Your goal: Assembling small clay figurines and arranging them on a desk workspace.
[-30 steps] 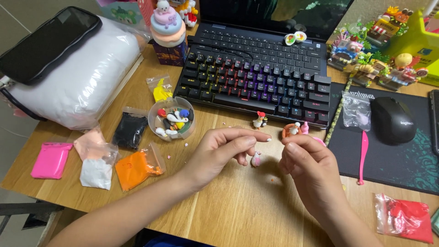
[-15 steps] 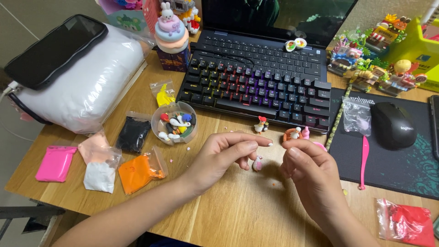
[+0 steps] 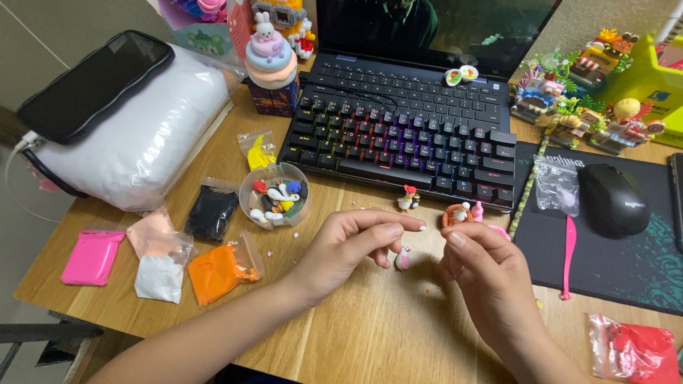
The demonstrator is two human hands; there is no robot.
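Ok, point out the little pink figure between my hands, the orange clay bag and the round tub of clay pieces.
Pink figure (image 3: 403,259), head view, on its body.
Orange clay bag (image 3: 218,272), head view, on the orange lump inside.
Round tub (image 3: 250,208), head view, on its clear left rim.

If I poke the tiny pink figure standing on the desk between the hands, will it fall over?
Probably. The tiny pink figure stands upright on a narrow base, so a light nudge would likely tip it. It looks very light and might skid on the smooth wooden desk. It seems made of soft clay, so squeezing could dent it.
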